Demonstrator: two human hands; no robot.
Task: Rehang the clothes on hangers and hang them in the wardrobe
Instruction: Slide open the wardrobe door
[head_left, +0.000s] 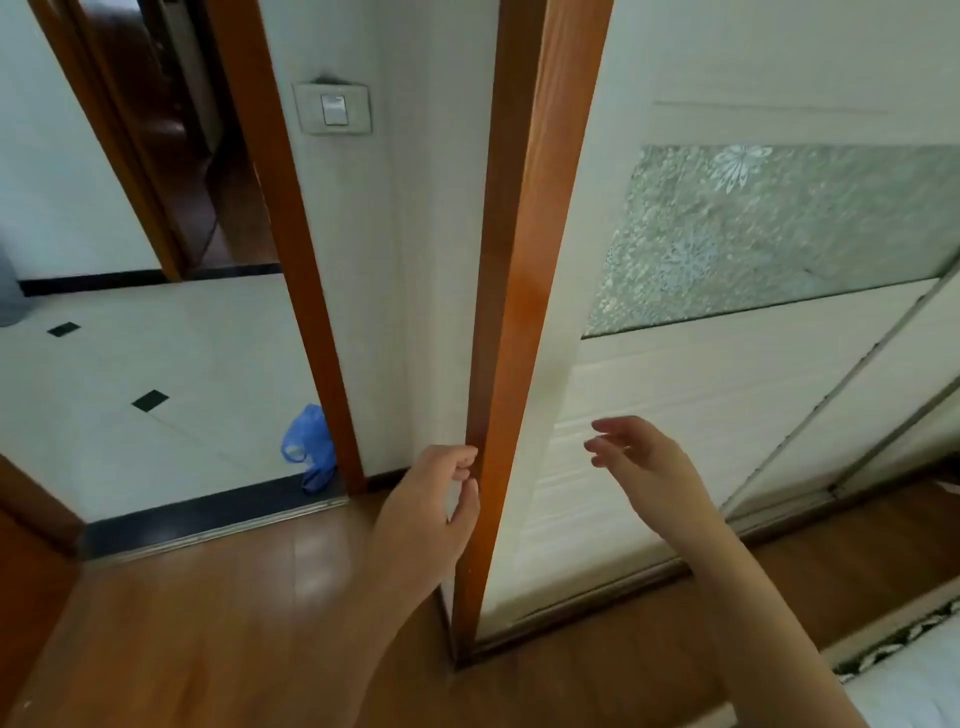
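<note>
Several pale glossy tiles (208, 364) far left, small black diamonds at the corners; crumpled blue bag (307, 448) at a door frame's foot. Higher, white wall switch (332, 109). Then left hand (434, 501), fingers curled onto the left edge of the post (524, 291) of the wardrobe (675, 78), pinching it low down. Post tall, narrow, glossy orange-brown wood. Just right of it, right hand (641, 454) slack, fingers spread, holding nothing, in front of the sliding door (649, 374) — touching or not, cannot tell. Door white, finely ribbed, crossed by a band of frosted glass (779, 234) with a flower pattern, metal-edged. Brown plank floor (234, 623) beneath — shiny.
</note>
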